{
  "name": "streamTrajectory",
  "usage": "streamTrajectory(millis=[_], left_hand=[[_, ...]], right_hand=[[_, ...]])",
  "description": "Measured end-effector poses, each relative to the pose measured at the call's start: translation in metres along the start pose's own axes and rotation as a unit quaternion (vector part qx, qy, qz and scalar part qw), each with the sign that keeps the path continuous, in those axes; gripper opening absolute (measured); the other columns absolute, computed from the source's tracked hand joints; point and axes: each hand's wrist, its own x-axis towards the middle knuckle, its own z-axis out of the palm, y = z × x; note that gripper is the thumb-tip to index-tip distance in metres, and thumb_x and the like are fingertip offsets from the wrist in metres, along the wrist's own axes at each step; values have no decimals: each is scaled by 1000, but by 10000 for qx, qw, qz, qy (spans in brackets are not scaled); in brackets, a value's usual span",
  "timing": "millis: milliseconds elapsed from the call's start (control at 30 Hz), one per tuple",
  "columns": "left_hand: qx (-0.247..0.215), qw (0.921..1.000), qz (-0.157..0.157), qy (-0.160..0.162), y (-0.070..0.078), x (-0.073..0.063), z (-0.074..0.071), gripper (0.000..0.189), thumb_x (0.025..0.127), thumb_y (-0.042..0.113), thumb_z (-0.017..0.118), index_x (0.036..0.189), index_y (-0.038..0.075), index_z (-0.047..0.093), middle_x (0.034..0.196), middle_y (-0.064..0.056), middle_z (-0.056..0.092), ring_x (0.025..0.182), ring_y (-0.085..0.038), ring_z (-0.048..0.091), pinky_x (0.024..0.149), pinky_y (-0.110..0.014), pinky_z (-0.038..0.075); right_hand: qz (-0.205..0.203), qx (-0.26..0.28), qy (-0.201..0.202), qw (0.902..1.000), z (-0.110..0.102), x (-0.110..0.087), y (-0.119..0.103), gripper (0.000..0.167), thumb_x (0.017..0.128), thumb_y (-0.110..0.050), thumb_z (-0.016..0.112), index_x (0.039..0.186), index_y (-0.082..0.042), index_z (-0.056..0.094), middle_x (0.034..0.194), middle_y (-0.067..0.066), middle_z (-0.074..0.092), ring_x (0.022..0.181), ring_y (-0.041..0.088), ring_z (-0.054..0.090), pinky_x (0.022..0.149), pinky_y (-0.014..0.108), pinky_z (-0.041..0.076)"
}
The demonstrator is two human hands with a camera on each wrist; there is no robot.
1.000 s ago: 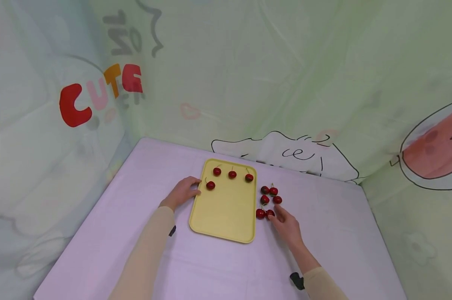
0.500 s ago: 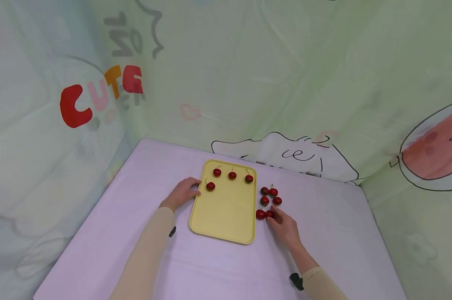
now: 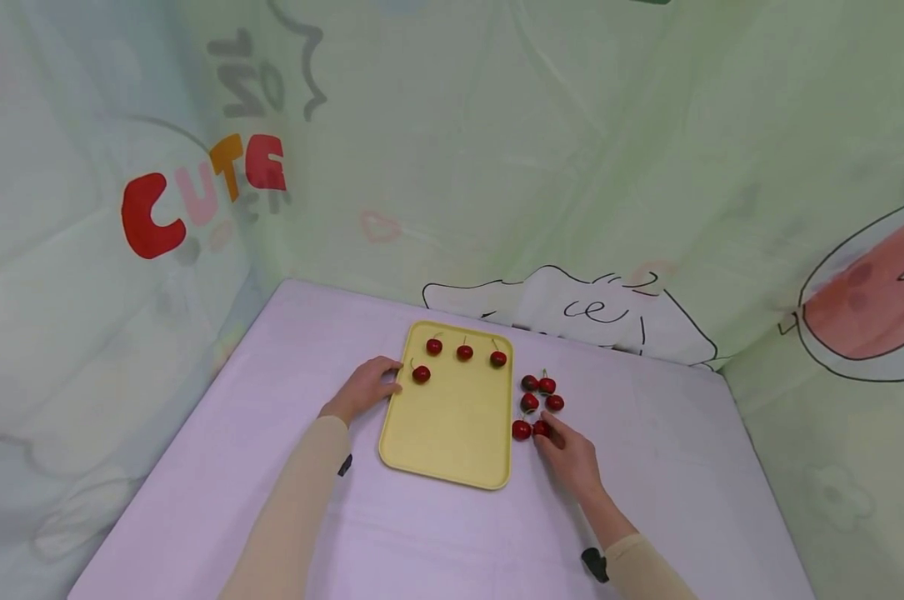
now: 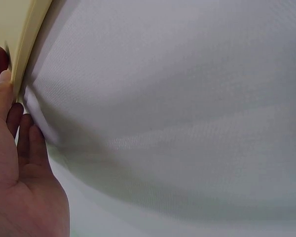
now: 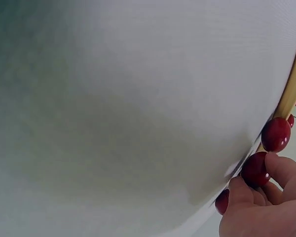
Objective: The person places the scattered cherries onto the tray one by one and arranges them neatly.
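Note:
My left hand [image 3: 362,389] holds the left rim of a yellow rectangular tray [image 3: 452,429]. In the left wrist view its thumb lies on the rim, with the other fingers against the outer side. Several dark red cherries lie in the tray: a row along the far end and one cherry [image 3: 421,374] just below it on the left. Right of the tray, my right hand [image 3: 574,458] pinches a cherry [image 5: 255,169] between thumb and fingers, low at the table. Another cherry [image 5: 276,134] sits beside it, close to the tray's edge.
Several more stemmed cherries [image 3: 530,402] lie loosely grouped beyond the right hand. A pale lilac cloth [image 3: 437,542] covers the table. Printed fabric curtains [image 3: 452,167] hang behind and at both sides.
My right hand has shifted slightly left, and its fingers have closed round the near right cherry. The left hand keeps its place on the tray.

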Motion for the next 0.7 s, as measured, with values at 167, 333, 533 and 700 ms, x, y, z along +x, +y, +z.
streamTrajectory(millis=[167,333,533,700], left_hand=[[20,10000,-60,-6,-1,1,3,45,93,15,67,135,2,55,137,-12,55,132,-29,46,115,-41,33],[37,10000,-80,14,-2,1,3,45,93,15,68,135,3,55,136,-12,55,131,-28,46,114,-40,34],[57,10000,-40,17,0,0,1,45,93,14,68,134,2,55,136,-12,55,131,-29,46,114,-41,34],[87,9999,-122,-45,0,1,1,46,94,16,67,136,3,54,137,-11,54,132,-28,45,115,-40,34]], right_hand=[[99,-28,184,9998,-6,-6,-12,50,95,-17,65,142,-7,51,139,22,53,127,38,50,100,48,47],[272,221,277,9990,-16,-9,-33,51,96,-16,64,144,-7,49,142,23,49,129,38,48,100,47,47],[303,623,288,9972,-15,0,-45,52,96,-18,63,145,-8,48,143,21,49,131,35,47,100,43,47],[367,940,329,9943,-4,14,-56,51,97,-20,63,145,-11,48,142,18,51,129,30,51,101,40,47]])
